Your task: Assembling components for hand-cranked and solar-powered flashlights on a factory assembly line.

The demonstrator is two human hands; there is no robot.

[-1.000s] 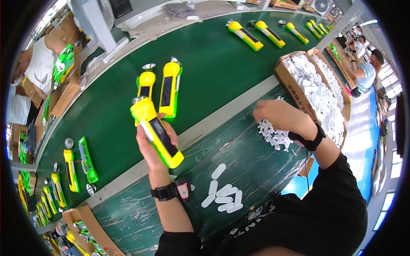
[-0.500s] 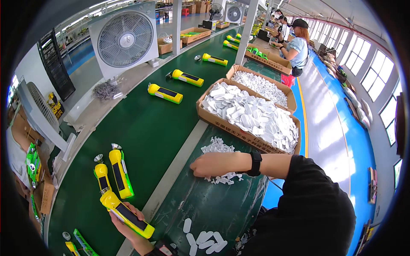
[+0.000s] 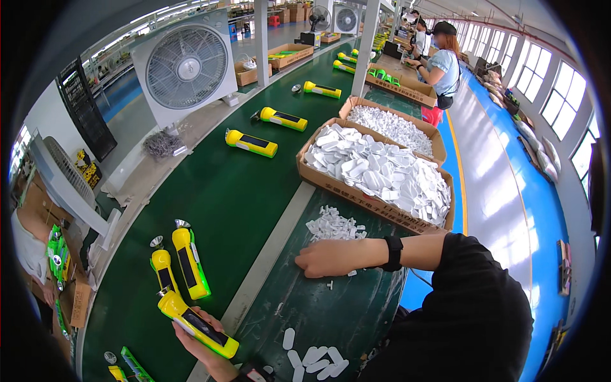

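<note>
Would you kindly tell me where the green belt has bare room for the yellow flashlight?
Bare belt lies between the two flashlights beside the left hand and the flashlight below the fan. Crowded: the right hand among white parts.

Bright, even daylight fills the scene, coming from the windows [image 3: 560, 95] along the upper right of the frame. It throws pale glare streaks across the blue floor [image 3: 503, 184] at right. The white parts in the box [image 3: 375, 169] near the centre are nearly washed out. Shadows are soft and faint. The fisheye lens bends straight edges hard toward the rim, and black corners ring the frame. The centre is sharp; the far background at top is small and hazy.
</note>
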